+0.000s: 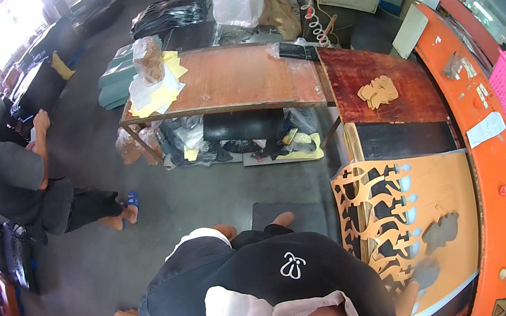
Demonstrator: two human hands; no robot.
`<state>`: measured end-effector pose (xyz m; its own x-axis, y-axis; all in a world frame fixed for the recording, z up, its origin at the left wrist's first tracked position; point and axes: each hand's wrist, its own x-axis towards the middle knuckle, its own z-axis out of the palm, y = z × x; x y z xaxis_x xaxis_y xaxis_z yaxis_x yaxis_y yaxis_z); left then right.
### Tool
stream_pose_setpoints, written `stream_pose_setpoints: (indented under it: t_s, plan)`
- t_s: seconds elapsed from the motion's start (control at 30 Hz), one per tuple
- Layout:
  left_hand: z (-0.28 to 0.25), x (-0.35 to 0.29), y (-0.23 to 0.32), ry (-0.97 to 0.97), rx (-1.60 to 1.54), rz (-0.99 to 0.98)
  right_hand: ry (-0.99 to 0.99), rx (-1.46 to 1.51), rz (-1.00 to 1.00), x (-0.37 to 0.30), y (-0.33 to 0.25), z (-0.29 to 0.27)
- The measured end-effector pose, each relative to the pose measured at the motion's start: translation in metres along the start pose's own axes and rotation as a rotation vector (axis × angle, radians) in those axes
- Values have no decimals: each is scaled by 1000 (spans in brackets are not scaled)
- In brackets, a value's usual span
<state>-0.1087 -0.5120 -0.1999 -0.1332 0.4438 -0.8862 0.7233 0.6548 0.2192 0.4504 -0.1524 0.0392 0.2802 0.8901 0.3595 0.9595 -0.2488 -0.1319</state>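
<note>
right hand reaching forward, bare-skinned, fingers blurred

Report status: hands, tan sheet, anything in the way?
Right hand at tan sheet, grip blurred; left hand out of view. Sheet cut through along left side. Grey piece lying on it.

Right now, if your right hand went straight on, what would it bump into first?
Beyond the blurred grey shape at its fingers, the right hand would probably meet the lobed grey piece on the tan sheet, but depth is unclear.
</note>
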Motion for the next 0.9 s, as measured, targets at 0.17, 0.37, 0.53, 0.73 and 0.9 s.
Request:
stream_pose_setpoints:
  t_s: [0.17, 0.37, 0.53, 0.73, 0.9]
  plan:
    - [-83, 60, 24, 276, -11, 27, 48, 77, -44, 4, 11, 15]
    - [-198, 51, 123, 598, -139, 303, 81, 9, -116, 24, 38, 52]
    - [-193, 33, 148, 587, -319, 462, 178, -247, -282, 20, 44, 49]
    - [-88, 80, 34, 267, -209, 33, 337, -349, -427, 4, 14, 13]
    - [-19, 57, -41, 238, -214, -201, 10, -132, -28, 5, -4, 2]
